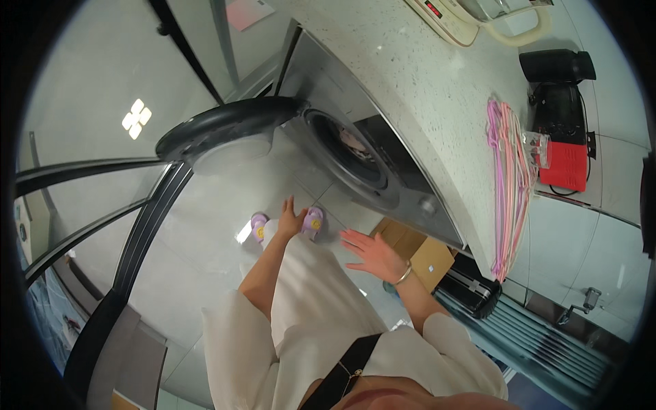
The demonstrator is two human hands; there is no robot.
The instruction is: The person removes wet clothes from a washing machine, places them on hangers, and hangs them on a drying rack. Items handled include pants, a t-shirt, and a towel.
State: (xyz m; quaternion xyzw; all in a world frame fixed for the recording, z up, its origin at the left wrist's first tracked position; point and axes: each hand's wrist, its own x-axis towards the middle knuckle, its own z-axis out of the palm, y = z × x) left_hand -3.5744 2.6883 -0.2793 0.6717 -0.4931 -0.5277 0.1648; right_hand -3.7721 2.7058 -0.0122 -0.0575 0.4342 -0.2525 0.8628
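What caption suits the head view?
Left hand and open right hand before a front-loading washing machine, its round door wide open.

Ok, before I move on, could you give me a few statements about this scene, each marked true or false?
1. The washer has its door open. True.
2. The left hand is touching the door. False: it is apart from the door and looks empty.
3. A bracelet circles the wrist of the right hand. True.
4. The hangers lie inside the washer. False: they lie on the counter.
5. The slippers are light purple. True.
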